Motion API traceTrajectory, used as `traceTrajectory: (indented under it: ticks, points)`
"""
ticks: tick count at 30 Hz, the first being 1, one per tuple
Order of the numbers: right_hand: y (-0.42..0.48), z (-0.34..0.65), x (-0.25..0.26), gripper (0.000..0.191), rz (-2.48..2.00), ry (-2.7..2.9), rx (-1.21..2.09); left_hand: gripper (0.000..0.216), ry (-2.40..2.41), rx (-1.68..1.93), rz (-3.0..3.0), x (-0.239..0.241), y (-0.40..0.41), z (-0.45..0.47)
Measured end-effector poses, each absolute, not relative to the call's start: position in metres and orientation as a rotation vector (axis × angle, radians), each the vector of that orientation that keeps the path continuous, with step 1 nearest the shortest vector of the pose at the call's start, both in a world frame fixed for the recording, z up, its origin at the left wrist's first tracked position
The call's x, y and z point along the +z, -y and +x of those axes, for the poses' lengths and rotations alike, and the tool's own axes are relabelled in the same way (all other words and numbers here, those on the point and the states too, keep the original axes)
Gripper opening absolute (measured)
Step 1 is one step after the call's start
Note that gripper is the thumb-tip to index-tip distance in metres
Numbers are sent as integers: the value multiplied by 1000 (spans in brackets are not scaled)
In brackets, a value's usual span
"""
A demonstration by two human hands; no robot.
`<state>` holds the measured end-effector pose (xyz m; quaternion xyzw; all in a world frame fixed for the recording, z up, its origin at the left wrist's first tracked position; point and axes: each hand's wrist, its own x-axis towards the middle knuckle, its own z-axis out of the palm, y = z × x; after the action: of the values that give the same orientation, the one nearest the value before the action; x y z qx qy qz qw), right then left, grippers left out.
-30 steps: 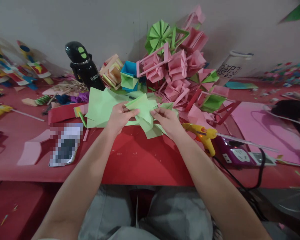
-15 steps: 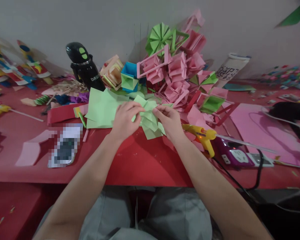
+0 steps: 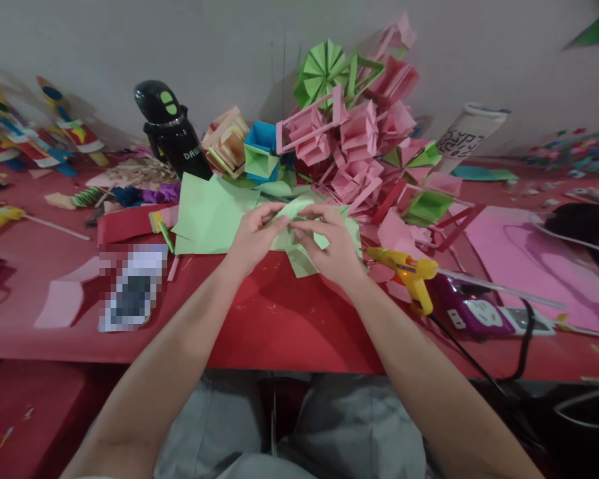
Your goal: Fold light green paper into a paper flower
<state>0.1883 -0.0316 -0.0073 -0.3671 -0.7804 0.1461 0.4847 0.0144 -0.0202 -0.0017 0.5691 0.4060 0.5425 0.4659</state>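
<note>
A small piece of light green paper (image 3: pixel 297 207) is pinched between both hands, curved upward over the table. My left hand (image 3: pixel 257 234) is closed on its left end, thumb and fingers together. My right hand (image 3: pixel 325 238) holds its right side, with the fingers partly bent round it. Beneath and beside the hands lie more green paper pieces (image 3: pixel 302 262), partly covered by the right hand. A larger light green sheet (image 3: pixel 212 216) rests just left of my left hand.
Pink folded paper boxes (image 3: pixel 357 130) and a green paper fan (image 3: pixel 324 72) are heaped at the back. A yellow glue gun (image 3: pixel 404 269) lies right, by a purple power strip (image 3: pixel 474 309). A black bottle (image 3: pixel 172 130) stands back left; a pixelated phone-like object (image 3: pixel 132 293) lies in front.
The green paper between my hands is now lifted and curved, and my right hand's fingers have wrapped further over it. The view has shifted slightly.
</note>
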Motion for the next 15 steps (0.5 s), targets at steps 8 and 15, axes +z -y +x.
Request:
traceTrajectory:
  ticks: [8, 15]
  points:
    - [23, 191, -16, 26, -1167, 1505, 396, 26, -1144, 1454, 1095, 1, 17, 12]
    - [23, 187, -13, 50, -1352, 1414, 1109, 30, -1031, 1519, 964, 2, 16, 14]
